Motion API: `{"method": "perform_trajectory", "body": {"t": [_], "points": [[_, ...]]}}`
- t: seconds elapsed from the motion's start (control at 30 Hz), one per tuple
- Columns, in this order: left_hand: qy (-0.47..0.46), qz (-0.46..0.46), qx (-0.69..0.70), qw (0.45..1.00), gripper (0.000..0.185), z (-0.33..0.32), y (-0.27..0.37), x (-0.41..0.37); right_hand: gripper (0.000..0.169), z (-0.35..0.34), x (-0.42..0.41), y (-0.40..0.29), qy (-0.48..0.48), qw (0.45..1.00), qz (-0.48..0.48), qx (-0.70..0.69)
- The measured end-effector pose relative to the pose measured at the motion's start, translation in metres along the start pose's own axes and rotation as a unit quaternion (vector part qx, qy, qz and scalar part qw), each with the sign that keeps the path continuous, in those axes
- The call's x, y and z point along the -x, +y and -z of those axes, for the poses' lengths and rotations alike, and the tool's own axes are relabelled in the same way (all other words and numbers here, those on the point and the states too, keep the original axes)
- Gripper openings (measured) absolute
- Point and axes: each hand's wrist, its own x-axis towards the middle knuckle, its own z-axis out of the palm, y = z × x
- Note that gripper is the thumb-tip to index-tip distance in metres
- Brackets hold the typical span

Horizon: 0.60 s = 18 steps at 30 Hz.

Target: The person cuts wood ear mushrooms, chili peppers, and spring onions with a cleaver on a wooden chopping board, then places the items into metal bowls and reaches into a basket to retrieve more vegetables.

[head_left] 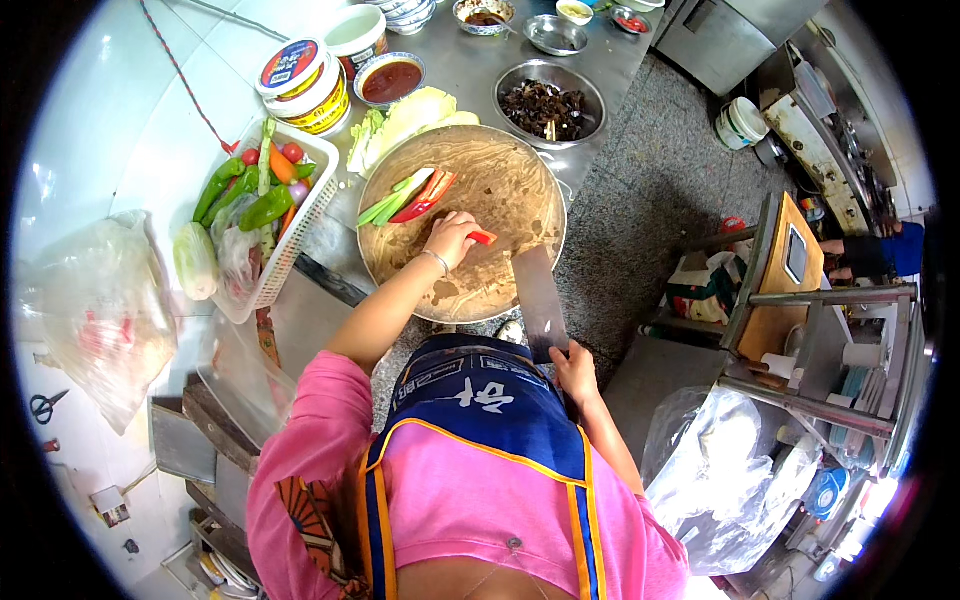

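On the round wooden chopping board (502, 180), my left hand (451, 237) has its fingers closed on a piece of red pepper (482, 238). My right hand (576, 373) grips a Chinese cleaver (538, 296) by its handle end, with the broad blade reaching over the board's near right edge. The blade is apart from the pepper piece. Beyond my left hand lie cut scallion lengths (397, 198) and red pepper pieces (426, 199), side by side. Pale cabbage leaves (412, 120) rest behind the board.
A white plastic basket (300, 214) of vegetables stands left of the board. A steel bowl of dark wood ear fungus (546, 112), a bowl of red sauce (391, 81) and lidded tubs (307, 90) sit behind it. At far right is another person (889, 251).
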Motion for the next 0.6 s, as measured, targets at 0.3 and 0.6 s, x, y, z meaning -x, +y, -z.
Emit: {"method": "perform_trajectory", "body": {"t": [0.3,0.6], "points": [[-0.451,0.221,0.348,0.791,0.024,0.004,-0.005,0.049,0.022,0.001,-0.005,0.004,-0.007,1.000,0.009,0.007],[-0.373,0.248,0.271,0.852,0.041,0.002,0.002,0.029,0.024,0.007,-0.006,-0.002,-0.015,0.999,0.002,0.036]]}}
